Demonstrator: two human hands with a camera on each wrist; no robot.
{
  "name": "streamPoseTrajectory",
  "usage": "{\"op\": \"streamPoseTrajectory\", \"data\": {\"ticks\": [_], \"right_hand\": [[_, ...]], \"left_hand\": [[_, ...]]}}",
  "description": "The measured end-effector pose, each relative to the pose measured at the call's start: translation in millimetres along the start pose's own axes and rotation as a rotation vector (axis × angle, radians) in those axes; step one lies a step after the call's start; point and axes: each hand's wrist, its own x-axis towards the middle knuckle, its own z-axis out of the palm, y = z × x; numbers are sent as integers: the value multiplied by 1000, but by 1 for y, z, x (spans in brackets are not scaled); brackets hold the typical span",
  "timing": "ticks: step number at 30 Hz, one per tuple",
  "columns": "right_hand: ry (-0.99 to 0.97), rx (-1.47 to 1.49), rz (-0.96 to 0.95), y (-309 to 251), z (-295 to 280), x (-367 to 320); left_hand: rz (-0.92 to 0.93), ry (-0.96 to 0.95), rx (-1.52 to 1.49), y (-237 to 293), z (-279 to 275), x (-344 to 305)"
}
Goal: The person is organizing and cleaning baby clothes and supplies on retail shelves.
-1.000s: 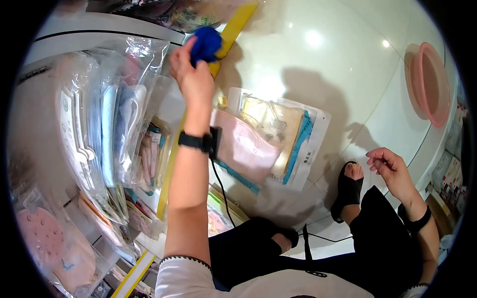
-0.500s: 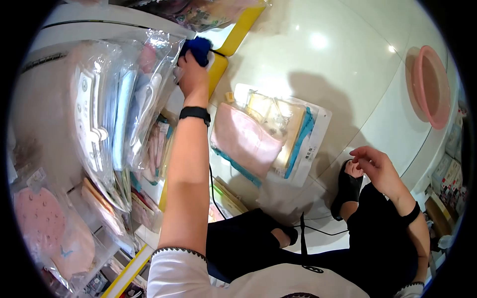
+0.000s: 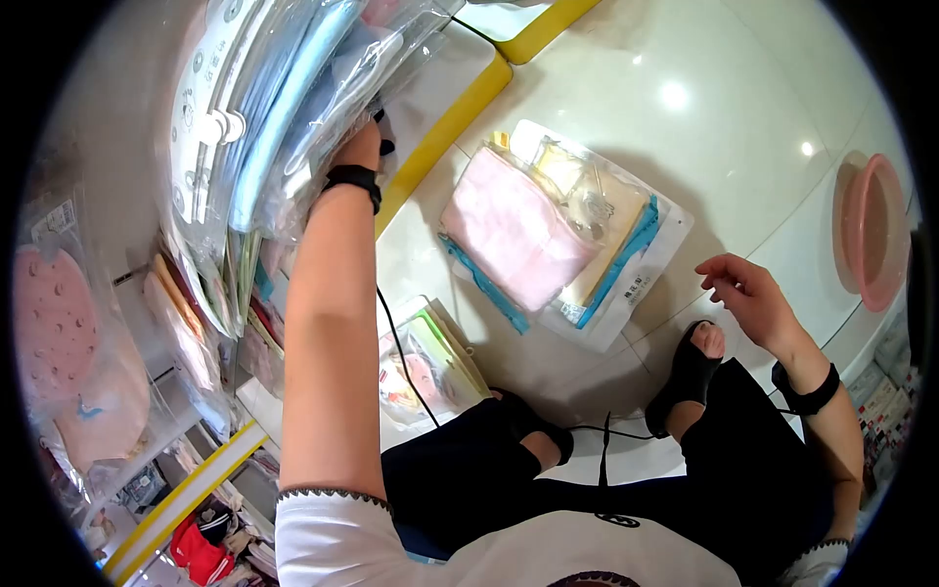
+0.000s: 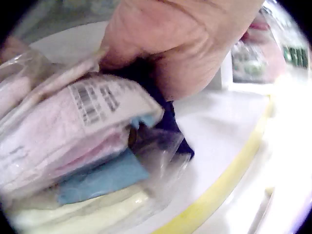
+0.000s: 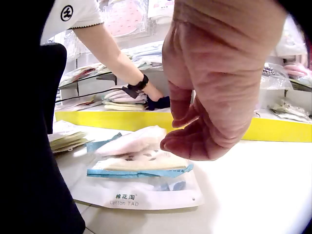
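My left hand (image 4: 170, 39) grips a dark blue cloth (image 4: 168, 119) on the white lower shelf (image 4: 217, 126). In the left wrist view, plastic-wrapped pink textiles (image 4: 53, 126) with a barcode label lie right beside it and overlap part of the cloth. Hanging packages (image 3: 293, 117) hide most of that hand in the head view. My right hand (image 3: 748, 298) hangs over the floor near the right foot, its fingers loosely curled and holding nothing. Beyond it on the floor lie a folded pink packet (image 3: 514, 225) and a clear pack (image 3: 597, 205) with blue edging, on a white printed bag (image 3: 650, 284).
Yellow edging (image 3: 440, 142) runs along the shelf front. A pink basin (image 3: 880, 235) stands at the right. More flat packets (image 3: 430, 362) lie near the left foot, with a black cable (image 3: 396, 338) crossing them. Stocked shelves line the left side.
My left hand has moved with the blue cloth from the shelf's outer edge inward, beneath the hanging packages. The head view has shifted; the right hand still hangs idle.
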Motion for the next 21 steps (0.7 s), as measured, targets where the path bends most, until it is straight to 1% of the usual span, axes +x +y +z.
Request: {"op": "streamPoseTrajectory", "data": {"ticks": [2, 3, 4, 5, 7, 9, 11, 13, 14, 15, 16, 17, 19, 20, 21], "right_hand": [[-11, 0, 15, -3, 4, 0], [-14, 7, 18, -3, 6, -1], [-20, 24, 9, -3, 8, -2], [-26, 43, -3, -3, 9, -5], [-31, 67, 1, -7, 11, -7], [-36, 66, 42, -13, 12, -9], [-47, 60, 18, -17, 13, -9], [-52, 39, -17, -17, 11, -6], [-54, 24, -40, -15, 9, -3], [-57, 13, -59, -13, 8, -1], [-50, 6, -61, -12, 6, 1], [-43, -1, -63, -11, 4, 2], [-48, -3, -57, -11, 2, 2], [-59, 2, -49, -14, 2, 3], [-67, 5, -43, -17, 2, 4]], "left_hand": [[-108, -197, 56, -9, 27, -2], [-155, -293, 87, -4, 25, 1], [-128, -234, 38, 3, 23, -4], [-195, -396, 144, 11, 20, -5], [-275, -375, 153, 25, 17, -16], [-482, -569, 195, 50, 9, -28], [-379, -612, 57, 66, -4, -51], [-439, -416, -665, 70, -2, -68], [-672, -467, -1067, 66, 0, -66], [-903, -511, -1469, 64, -11, -58], [-1017, -399, -1576, 65, -20, -51], [-1030, -354, -1552, 68, -39, -42], [-951, -157, -1322, 78, -62, -28], [-925, -206, -1200, 48, -38, -23], [-894, -251, -1080, 1, 8, -17]]}}
